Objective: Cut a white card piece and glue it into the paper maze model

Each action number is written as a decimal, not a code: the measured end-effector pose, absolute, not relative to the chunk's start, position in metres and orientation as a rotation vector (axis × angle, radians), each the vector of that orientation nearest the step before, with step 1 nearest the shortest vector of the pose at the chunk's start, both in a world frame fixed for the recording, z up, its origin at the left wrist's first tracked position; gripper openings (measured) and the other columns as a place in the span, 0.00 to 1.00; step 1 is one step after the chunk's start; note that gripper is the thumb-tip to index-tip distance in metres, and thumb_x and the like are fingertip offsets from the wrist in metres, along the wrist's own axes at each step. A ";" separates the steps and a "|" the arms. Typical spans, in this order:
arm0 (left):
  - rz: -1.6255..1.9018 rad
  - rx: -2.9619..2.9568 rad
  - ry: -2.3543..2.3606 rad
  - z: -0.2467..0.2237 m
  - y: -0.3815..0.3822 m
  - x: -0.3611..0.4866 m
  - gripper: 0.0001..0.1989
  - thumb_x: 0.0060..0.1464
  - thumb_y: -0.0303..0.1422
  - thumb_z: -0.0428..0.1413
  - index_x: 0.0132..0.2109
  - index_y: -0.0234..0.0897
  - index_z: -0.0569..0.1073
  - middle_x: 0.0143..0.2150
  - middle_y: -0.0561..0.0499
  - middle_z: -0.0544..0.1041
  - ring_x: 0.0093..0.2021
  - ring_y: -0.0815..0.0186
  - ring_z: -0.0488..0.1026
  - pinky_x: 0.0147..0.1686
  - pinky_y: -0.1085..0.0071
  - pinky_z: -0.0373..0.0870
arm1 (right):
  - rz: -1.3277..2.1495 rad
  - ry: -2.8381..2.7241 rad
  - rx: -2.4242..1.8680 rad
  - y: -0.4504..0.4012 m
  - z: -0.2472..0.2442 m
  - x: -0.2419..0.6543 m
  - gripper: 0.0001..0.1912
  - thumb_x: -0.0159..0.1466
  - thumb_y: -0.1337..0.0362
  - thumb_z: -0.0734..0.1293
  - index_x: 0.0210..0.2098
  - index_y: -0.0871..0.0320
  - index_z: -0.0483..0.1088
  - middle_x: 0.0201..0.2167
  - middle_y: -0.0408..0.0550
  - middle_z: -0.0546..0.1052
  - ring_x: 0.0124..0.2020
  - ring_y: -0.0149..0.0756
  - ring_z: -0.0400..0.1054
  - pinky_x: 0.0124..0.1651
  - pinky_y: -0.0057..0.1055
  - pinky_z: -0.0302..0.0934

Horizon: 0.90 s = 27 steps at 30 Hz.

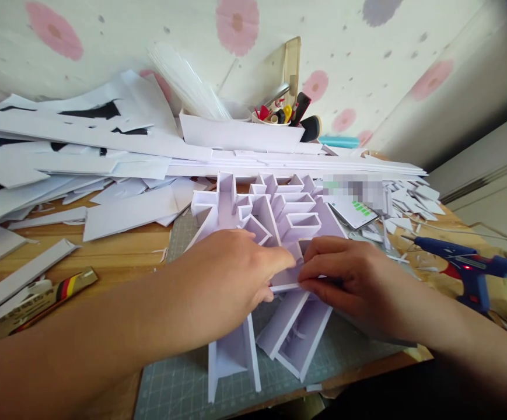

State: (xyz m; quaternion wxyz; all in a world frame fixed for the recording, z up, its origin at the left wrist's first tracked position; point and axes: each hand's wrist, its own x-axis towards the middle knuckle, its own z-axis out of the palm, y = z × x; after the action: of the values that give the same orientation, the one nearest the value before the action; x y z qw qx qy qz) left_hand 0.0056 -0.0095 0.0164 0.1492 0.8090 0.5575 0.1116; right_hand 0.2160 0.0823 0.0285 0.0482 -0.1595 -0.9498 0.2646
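Observation:
A white foam-board model [227, 195] with many small upright walls lies on a green cutting mat [170, 373]. My left hand [240, 262] reaches across its near part, its index finger pressed toward a small wall and its other fingers curled at the board's front edge. Opposite it, my right hand [345, 274] is closed in a pinch at the right side of the same spot. The fingers partly hide the pieces between them. Long channel-shaped sections [299, 338] of the model extend toward me under my hands.
A blue hot glue gun [467, 265] with a lit red light stands at the right. Foam-board sheets and offcuts [135, 204] pile at the left and back. A phone [356, 213] lies behind the model, and a tool cup [273, 116] stands by the wall.

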 end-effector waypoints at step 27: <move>0.237 2.250 1.503 0.033 -0.001 -0.001 0.11 0.54 0.26 0.55 0.42 0.43 0.77 0.30 0.59 0.79 0.35 0.65 0.75 0.55 0.61 0.63 | 0.755 -2.795 -0.564 0.079 0.025 0.211 0.10 0.62 0.75 0.66 0.29 0.59 0.77 0.27 0.44 0.73 0.28 0.30 0.65 0.31 0.26 0.58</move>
State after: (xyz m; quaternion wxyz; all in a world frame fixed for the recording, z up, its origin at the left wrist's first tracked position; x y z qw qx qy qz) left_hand -0.0006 -0.0005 0.0328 0.2112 0.8097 0.5409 0.0851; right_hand 0.2106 0.0789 0.0252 0.0958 -0.1902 -0.9432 0.2548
